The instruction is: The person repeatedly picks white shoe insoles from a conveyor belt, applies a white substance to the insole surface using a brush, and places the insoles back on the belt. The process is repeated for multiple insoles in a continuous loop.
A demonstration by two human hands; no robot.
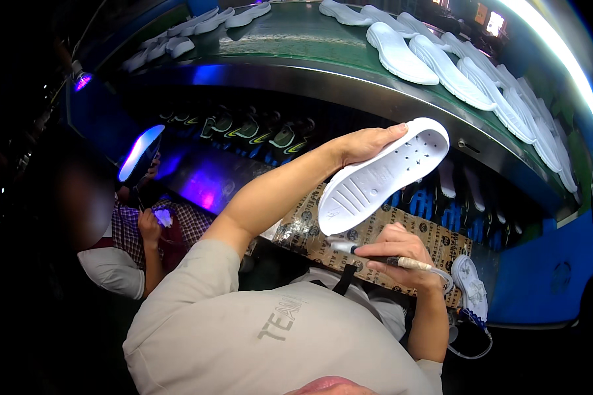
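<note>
My left hand (372,143) grips a white shoe sole (383,172) by its upper left rim, with the thumb on the edge. The sole is tilted, its hollow inner side turned up, showing ridges at one end and small holes at the other. Below it, my right hand (402,253) is closed round a brush (412,263) with a wrapped handle and a clear tube running from its rear. The brush's pale head (341,245) lies just under the sole's lower end; whether they touch I cannot tell.
Ahead runs a green conveyor belt (296,41) with a metal edge, carrying rows of white soles (445,66). Beneath it, shoes (283,137) stand on a lower level. Printed brown paper (310,227) covers a ledge. A white shoe part (470,283) lies right; a co-worker (141,243) sits left.
</note>
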